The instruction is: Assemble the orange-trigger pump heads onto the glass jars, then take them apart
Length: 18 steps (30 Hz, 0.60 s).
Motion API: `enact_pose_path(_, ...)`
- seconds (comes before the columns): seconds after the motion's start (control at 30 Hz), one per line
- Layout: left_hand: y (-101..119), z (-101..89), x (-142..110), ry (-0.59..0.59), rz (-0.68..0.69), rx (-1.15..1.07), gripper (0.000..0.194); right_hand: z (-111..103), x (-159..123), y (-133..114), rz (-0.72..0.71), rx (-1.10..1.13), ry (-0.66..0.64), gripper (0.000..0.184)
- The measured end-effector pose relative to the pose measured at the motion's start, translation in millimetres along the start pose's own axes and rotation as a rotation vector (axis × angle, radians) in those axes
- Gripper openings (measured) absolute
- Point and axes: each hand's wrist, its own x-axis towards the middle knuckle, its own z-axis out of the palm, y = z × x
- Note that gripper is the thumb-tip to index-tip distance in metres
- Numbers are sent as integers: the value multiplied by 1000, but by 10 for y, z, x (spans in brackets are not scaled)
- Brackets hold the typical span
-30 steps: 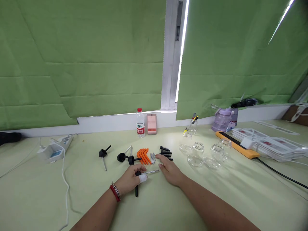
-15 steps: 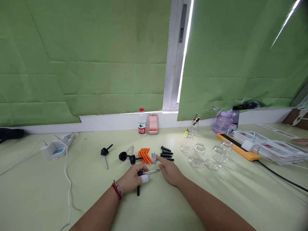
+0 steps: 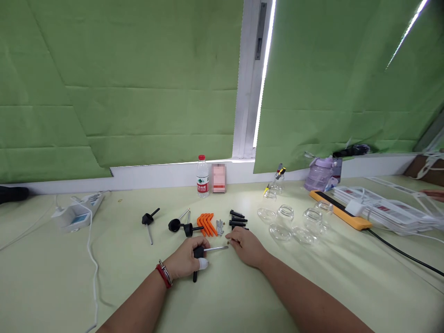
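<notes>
My left hand [image 3: 185, 259] is closed round a black handle with a metal rod [image 3: 208, 250] that lies on the table and points right. One of its fingers wears a white wrap, and a red band sits on the wrist. My right hand [image 3: 247, 245] rests just right of the rod's tip, fingers pinched on a small dark piece [image 3: 227, 241] too small to name. Beyond the hands lie orange angled parts [image 3: 206, 224], a bundle of metal pins [image 3: 219, 226], black ribbed pieces [image 3: 237, 218] and other black-knobbed rods [image 3: 180, 225] [image 3: 148, 221].
Several clear glass jars [image 3: 294, 222] stand to the right. A water bottle [image 3: 202, 177] stands at the back wall. A white power strip with cable [image 3: 78, 215] lies left; an orange bar [image 3: 342, 209], black cable and stacked papers [image 3: 391, 208] lie right. Another person's hand [image 3: 433, 194] shows at the far right edge.
My right hand has drawn back from the black ribbed pieces toward the rod's tip and pinched its fingers together. My left hand keeps its grip on the handle.
</notes>
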Motion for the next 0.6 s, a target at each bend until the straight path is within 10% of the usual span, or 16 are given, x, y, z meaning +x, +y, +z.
enact_pose_path(0.6,11,21,31,79,-10,76,16,-185,7,-18,187,58,-95,10)
